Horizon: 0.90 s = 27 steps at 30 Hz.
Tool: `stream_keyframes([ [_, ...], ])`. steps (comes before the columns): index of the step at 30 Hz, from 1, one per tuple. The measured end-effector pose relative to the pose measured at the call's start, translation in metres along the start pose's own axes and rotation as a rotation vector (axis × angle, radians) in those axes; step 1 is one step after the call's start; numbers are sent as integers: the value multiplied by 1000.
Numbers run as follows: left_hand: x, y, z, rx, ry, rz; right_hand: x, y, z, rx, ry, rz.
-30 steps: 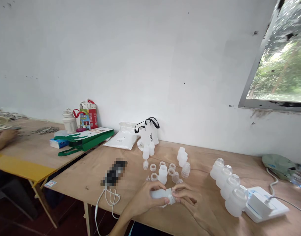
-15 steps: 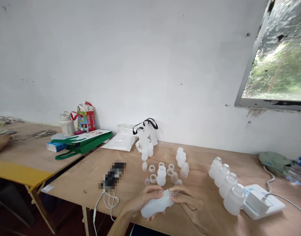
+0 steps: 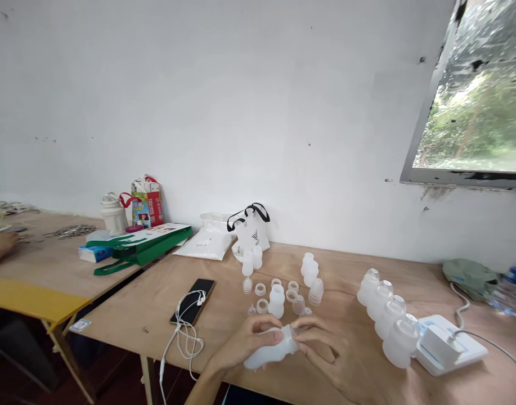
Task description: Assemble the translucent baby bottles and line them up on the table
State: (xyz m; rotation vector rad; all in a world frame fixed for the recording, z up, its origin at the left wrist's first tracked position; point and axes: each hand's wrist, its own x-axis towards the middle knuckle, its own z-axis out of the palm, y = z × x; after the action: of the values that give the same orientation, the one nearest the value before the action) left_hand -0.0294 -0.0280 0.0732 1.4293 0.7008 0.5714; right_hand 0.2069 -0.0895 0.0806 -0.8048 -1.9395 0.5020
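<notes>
Plain wall, wooden table [image 3: 346,323] under my hands. Left hand [image 3: 251,340] is wrapped round a frosted bottle [image 3: 265,354], thumb on top. Right hand [image 3: 327,349] has its fingertips at the neck end; can't tell whether they're pinching or just resting, or if a ring is on there. To work this neck well, I'd say: left firm on the body without squashing it, right fingertips spread evenly round the neck, pressure square to the bottle's axis. Bottle lies tilted between my hands, neck toward the right one, above the table's near edge. Just beyond: a standing bottle [image 3: 277,304] and loose rings [image 3: 262,306]. Farther out, right: a row of capped bottles [image 3: 400,344] beside a white adapter [image 3: 441,347]. Out left: phone [image 3: 194,312] with tangled earphones [image 3: 189,344].
</notes>
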Motion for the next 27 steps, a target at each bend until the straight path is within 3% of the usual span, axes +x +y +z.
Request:
stream_keyframes([
  [5,-3,4,1,257,173,194,-2,12,3,80,-3,310],
  [10,-7,11,3,470,232,214,-6,24,10,92,-27,461],
  [17,-7,11,1,492,237,224,5,10,10,104,38,203],
  [24,-7,9,-7,336,170,188,2,4,10,-29,30,127],
  [27,-7,6,-10,246,109,165,-1,7,11,-40,8,27],
])
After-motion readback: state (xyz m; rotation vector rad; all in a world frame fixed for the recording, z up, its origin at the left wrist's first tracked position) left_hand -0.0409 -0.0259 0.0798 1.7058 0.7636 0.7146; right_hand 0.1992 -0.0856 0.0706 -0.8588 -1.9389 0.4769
